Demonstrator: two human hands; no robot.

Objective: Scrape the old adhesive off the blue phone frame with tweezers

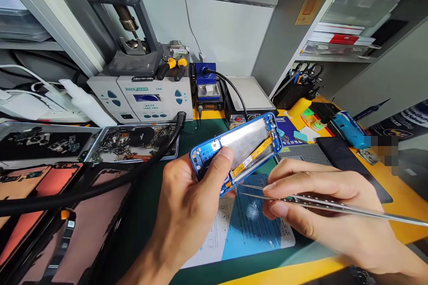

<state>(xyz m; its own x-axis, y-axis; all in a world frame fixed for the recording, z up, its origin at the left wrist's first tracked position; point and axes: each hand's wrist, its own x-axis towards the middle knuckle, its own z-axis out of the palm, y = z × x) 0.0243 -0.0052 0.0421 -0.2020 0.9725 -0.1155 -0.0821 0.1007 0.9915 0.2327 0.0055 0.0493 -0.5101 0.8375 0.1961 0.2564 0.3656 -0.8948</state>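
Observation:
My left hand grips a blue phone frame, thumb across its face and fingers behind it. The frame is tilted above the mat, its inner side towards me. A yellow-orange flex cable runs along its lower long edge, beside a silvery bay. Between thumb and fingers of my right hand is a pair of metal tweezers. The two tips are slightly apart, just below the frame's lower edge near the cable's left end. I cannot tell whether they touch it.
A rework station stands behind, its black hose crossing the left side. Phone panels and a parts tray lie left. Under my hands is a printed sheet on a green mat. A dark phone lies right.

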